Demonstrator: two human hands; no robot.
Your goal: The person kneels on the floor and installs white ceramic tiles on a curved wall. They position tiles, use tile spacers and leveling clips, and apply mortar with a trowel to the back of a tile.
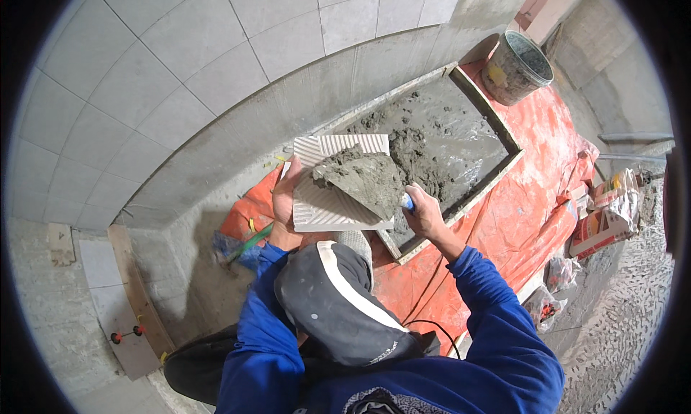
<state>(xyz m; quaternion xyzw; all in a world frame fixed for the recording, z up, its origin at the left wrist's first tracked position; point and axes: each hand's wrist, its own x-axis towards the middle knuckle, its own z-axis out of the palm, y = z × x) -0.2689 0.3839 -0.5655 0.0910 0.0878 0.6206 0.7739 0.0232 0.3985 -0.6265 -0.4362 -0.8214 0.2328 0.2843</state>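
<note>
My left hand (286, 198) grips a pale tile (320, 214) by its left edge, just beyond my knee. The tile's ridged back faces up. In my right hand (427, 218) is the blue handle of a trowel (408, 202). A thick heap of wet grey mortar (360, 171) covers the trowel's blade, which lies over the tile. Whether the blade touches the tile cannot be made out. Beyond the tile, a shallow wood-edged mixing tray (491, 110) holds more mortar, partly smooth and partly lumpy.
An orange tarp (518, 180) lies under the tray. A mortar-stained bucket (507, 83) stands at the far right, with bags (604, 216) nearer. Grey tiles (194, 36) cover the wall on the left. A wooden plank (135, 292) and a red-and-black double suction cup (128, 334) are at lower left.
</note>
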